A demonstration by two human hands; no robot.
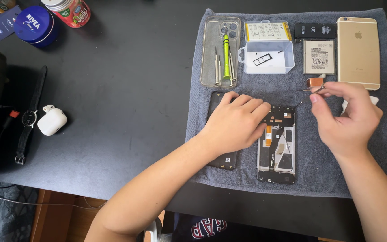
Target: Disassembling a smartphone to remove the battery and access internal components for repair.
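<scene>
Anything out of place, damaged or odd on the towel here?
Nothing spilled or broken. The opened phone lies backless, its insides exposed, under the left hand. The right hand pinches a thin tool. Batteries sit neatly above.

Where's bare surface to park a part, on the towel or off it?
Off it: the wide dark table between the earbud case and the grey towel. On it: a strip along the near edge below the opened phone. The far row is crowded with clear case, plastic box, batteries and gold phone.
</scene>
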